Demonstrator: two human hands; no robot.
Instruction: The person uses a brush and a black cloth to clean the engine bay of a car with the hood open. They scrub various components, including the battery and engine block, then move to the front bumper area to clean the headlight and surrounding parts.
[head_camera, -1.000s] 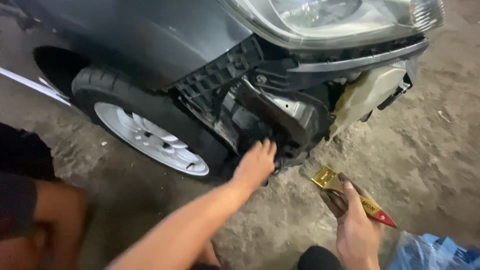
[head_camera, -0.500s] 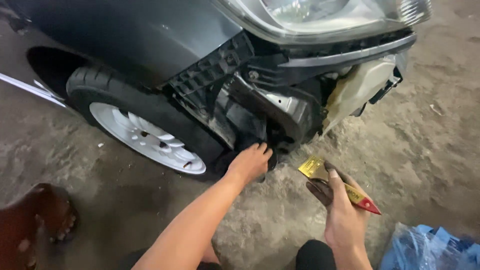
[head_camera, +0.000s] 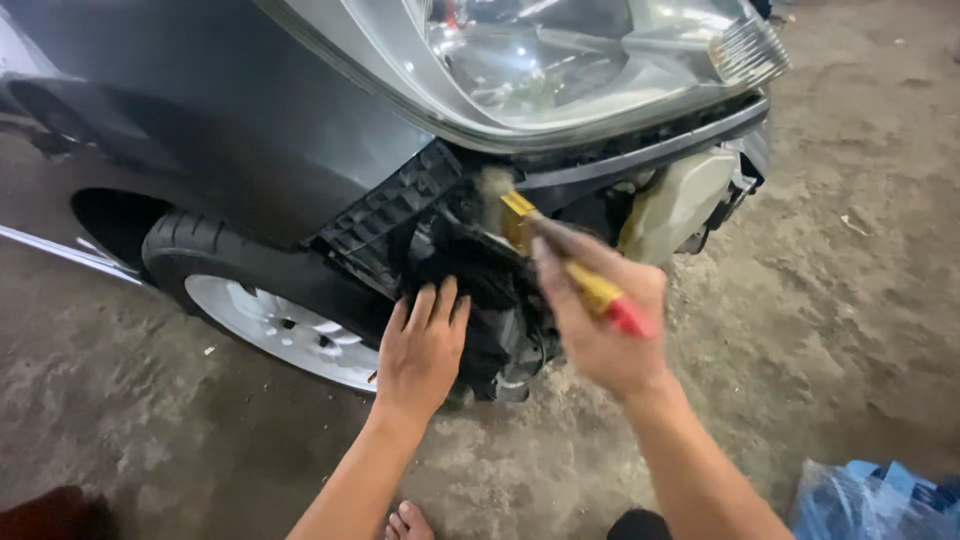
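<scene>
While right hand (head_camera: 600, 320) grips paintbrush (head_camera: 565, 265) | left hand (head_camera: 425, 345) flat, fingers apart, on liner (head_camera: 470, 270)

The opening under the headlight (head_camera: 590, 60) is largely filled by black plastic parts (head_camera: 470, 270), against which the left hand (head_camera: 425, 345) is pressed flat. Access from the left is blocked by the tyre (head_camera: 230, 265). Open floor (head_camera: 820, 330) is seen to the right, bounded low down by a blue bag (head_camera: 875, 495).
</scene>
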